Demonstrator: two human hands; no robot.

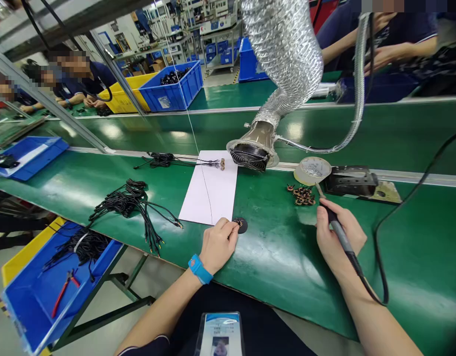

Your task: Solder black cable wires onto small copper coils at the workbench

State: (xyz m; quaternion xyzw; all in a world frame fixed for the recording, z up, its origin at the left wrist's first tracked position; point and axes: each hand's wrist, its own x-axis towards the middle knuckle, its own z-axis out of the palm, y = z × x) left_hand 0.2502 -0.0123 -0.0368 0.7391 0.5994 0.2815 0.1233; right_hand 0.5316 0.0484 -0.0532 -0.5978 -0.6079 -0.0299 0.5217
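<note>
- The left hand (217, 243), with a blue band at its wrist, rests on the green bench top (280, 257), fingertips pinched on the edge of a small round black disc part (241, 225) lying flat there.
- The right hand (337, 237) is closed round a black-handled soldering iron (339, 232), tip pointing up and away (its black cord trails back along the forearm).
- Just beyond the tip lies a small heap of copper-wound coils (302, 195).
- A white sheet of paper (211, 190) lies beyond the left hand; loose bundles of black cables (127, 200) lie to its left.
- Farther off stand a round solder-paste tin (312, 170), a black iron stand (350, 182), and a fume fan on a silver ribbed duct (253, 153).
</note>
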